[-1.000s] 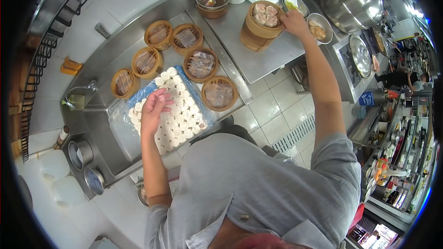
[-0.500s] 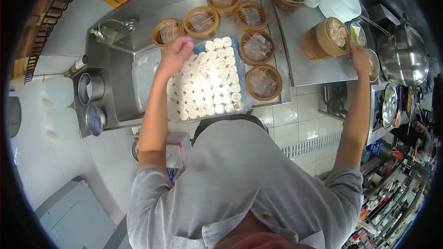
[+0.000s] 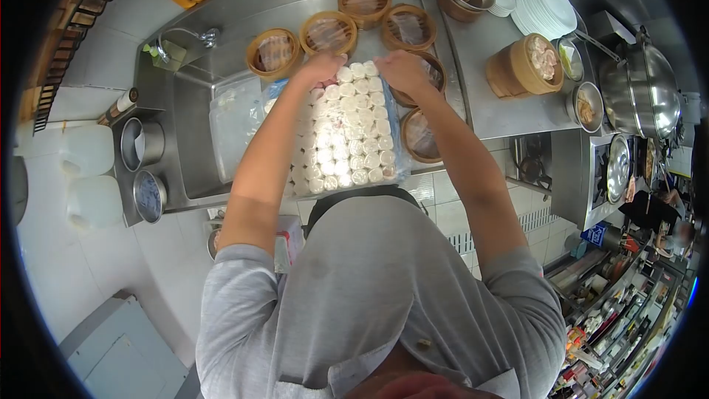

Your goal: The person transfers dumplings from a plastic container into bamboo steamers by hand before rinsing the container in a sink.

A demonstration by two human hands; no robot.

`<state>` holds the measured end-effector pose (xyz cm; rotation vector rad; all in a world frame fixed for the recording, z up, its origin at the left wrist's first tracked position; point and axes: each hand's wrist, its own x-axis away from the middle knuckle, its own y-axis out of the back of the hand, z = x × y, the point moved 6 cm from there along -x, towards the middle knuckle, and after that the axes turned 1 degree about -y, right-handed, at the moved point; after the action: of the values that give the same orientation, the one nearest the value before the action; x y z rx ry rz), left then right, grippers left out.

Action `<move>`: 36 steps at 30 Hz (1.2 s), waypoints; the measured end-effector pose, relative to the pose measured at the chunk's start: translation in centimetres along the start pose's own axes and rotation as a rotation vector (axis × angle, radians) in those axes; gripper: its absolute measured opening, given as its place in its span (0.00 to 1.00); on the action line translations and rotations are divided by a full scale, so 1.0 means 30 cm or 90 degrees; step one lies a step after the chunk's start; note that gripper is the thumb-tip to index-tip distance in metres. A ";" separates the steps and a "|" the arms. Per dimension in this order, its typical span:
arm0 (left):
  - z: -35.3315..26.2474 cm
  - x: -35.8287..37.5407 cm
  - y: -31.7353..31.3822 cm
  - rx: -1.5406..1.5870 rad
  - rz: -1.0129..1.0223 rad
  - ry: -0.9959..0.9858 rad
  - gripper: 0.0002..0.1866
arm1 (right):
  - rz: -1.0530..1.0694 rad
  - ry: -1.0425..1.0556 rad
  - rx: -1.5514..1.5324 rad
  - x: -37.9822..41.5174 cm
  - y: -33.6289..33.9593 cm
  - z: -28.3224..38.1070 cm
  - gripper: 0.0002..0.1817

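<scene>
A tray of white round dumplings in close rows lies in front of my body, with clear bluish plastic around its edges. My left hand is at the tray's far edge, fingers bent down over the dumplings there. At the far right corner, my right hand has its fingers curled in beside the end row. What either set of fingertips holds is hidden. Just past my right hand sits a bamboo steamer lined with film, partly covered by the hand and wrist.
More lined bamboo steamers stand behind the tray. A steamer stack topped with pale pink food is on the right counter, near a food bowl, white plates and a large wok. A sink lies left.
My right hand has left the steamer stack on the right counter and come to the tray's far right corner. My left hand has shifted right along the far edge, fingers now lower.
</scene>
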<state>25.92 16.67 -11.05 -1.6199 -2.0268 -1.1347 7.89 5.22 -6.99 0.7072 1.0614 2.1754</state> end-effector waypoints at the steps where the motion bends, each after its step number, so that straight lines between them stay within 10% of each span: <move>1: 0.013 -0.012 -0.005 0.039 0.000 0.007 0.20 | 0.011 -0.005 -0.003 -0.009 -0.015 0.016 0.30; 17: -0.043 0.012 -0.049 0.130 -0.004 -0.251 0.27 | -0.064 -0.016 -0.282 0.020 -0.034 0.012 0.22; 22: -0.163 0.037 -0.015 -0.013 -0.048 -0.263 0.28 | 0.101 -0.061 -0.517 -0.006 -0.015 0.073 0.20; 28: -0.160 0.213 -0.026 0.304 0.257 -0.120 0.20 | 0.096 -0.041 -0.648 0.109 0.109 0.098 0.16; 36: -0.302 0.392 -0.168 0.036 0.105 -0.500 0.21 | 0.269 -0.168 -0.806 0.358 0.173 -0.010 0.18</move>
<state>15.50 17.75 0.63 -2.3992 -2.2386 -0.3857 -1.01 10.19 -0.82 0.5566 -0.6924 2.4127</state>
